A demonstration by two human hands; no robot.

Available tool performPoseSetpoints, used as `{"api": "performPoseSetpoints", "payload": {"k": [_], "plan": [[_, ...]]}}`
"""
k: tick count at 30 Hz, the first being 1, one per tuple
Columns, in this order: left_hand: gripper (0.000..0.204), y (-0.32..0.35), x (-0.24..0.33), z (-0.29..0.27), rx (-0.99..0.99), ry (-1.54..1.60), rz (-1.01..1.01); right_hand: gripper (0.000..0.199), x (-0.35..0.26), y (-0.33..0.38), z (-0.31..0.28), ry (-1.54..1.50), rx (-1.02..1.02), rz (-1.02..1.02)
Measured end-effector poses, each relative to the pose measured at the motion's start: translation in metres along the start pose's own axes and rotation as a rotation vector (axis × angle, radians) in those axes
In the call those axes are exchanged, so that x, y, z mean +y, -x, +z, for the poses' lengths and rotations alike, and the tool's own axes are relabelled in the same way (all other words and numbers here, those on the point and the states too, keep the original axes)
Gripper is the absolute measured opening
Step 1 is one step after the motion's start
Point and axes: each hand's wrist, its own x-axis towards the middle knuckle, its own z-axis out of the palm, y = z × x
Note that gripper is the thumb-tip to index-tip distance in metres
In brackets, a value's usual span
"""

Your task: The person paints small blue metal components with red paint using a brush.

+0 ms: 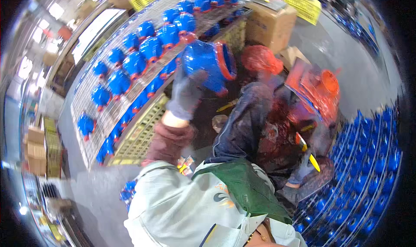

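Observation:
Gripped by my gloved left hand (187, 93) is a blue housing (203, 63) with red rims, raised at the shelf's near edge. Its round red-edged opening faces right. My gloved right hand (304, 169) is low at the right, near my knee. It is closed around a brush (313, 162) with a yellow handle and a white and orange-red upper part. Above that hand stands a container (323, 100) smeared with red paint. Another red-coated round object (260, 60) lies left of it, partly blurred.
Rows of blue housings (151, 48) with red rims stand on a mesh-topped rack (93, 149) at the left. Many blue parts (368, 169) fill a rack at the right. A cardboard box (271, 26) and yellow crate (302, 5) are at the back.

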Motion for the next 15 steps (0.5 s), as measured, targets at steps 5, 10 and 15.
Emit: {"api": "performPoseSetpoints", "payload": {"k": [5, 10, 15], "plan": [[0.070, -0.003, 0.147, -0.099, 0.506, -1.228, 0.771, 0.034, -0.035, 0.001, 0.036, 0.017, -0.246, -0.055], [0.074, -0.044, 0.228, -0.221, 0.895, -1.982, 0.529, 0.037, -0.037, -0.004, 0.024, 0.080, -0.189, -0.293], [0.078, -0.235, 0.147, -0.225, 0.253, -1.911, 0.111, 0.037, -0.060, 0.005, 0.047, -0.057, -0.168, -0.024]]}}
